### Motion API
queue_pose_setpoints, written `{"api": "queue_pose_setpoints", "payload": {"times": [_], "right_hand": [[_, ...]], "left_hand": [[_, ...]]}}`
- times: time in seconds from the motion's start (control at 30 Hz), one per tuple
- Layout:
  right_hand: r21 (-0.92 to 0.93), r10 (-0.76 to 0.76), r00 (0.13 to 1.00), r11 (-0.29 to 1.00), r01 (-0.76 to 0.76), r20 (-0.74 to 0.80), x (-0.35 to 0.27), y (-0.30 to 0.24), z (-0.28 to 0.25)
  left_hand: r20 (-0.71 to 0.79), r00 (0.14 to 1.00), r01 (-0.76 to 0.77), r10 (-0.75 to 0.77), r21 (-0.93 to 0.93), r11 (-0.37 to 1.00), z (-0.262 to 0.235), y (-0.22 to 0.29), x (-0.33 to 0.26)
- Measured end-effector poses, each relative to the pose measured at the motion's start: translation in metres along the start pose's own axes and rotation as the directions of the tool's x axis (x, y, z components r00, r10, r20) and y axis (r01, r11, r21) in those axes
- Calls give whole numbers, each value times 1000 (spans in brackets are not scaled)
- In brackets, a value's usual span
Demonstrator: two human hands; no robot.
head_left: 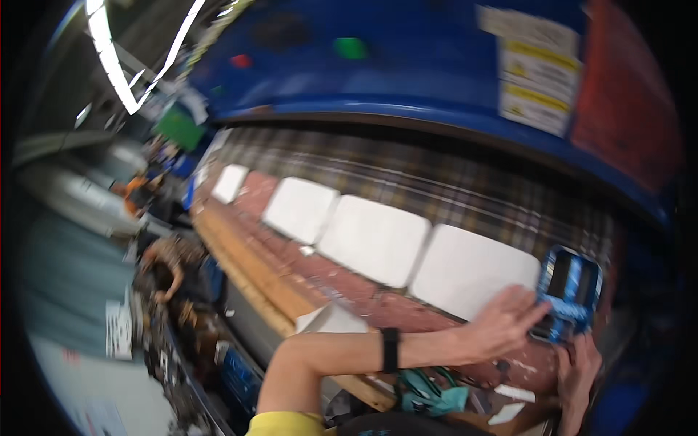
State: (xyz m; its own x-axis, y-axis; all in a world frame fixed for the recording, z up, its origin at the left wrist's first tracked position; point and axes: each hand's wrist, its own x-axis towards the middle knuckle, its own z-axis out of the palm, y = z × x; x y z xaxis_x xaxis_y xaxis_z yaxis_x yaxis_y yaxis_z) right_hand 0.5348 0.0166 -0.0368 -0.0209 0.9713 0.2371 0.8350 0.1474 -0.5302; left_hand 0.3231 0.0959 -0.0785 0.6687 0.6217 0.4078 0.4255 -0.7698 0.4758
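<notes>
A blue, rounded rectangular frame with crossbars (572, 280), perhaps a cutting die, sits at the right end of a row of white sheets. My left hand (505, 323), with a black band on its wrist, reaches over the nearest white sheet (472, 269). Its fingers are stretched out, and the fingertips meet the frame's left side. My right hand (579, 363) grips the frame's near edge, its fingers partly hidden and blurred. Two more large white sheets (374, 236) (300, 209) and a smaller white piece (230, 183) lie farther left. Dark plaid cloth (407, 182) stretches behind them.
A large blue machine beam (407, 94) overhangs the worn reddish bed (356, 291). Along the bed's near side runs a wooden rail (247, 254). Teal cloth (436, 396) and scraps lie close to my body. Other people (171, 261) are at the left.
</notes>
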Motion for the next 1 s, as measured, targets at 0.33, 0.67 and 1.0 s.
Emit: {"api": "queue_pose_setpoints", "payload": {"times": [0.33,0.67,1.0], "right_hand": [[-124,-54,992,990,68,117,7,-6,-12],[-120,-115,990,985,124,82,11,-17,-14],[-113,2,996,994,9,91,-8,-34,-28]], "left_hand": [[1,999,42,-42,-146,988,23,-8,3],[-14,999,34,-35,-79,996,19,-8,3],[-10,1000,-29,30,109,994,7,-9,-5]]}}
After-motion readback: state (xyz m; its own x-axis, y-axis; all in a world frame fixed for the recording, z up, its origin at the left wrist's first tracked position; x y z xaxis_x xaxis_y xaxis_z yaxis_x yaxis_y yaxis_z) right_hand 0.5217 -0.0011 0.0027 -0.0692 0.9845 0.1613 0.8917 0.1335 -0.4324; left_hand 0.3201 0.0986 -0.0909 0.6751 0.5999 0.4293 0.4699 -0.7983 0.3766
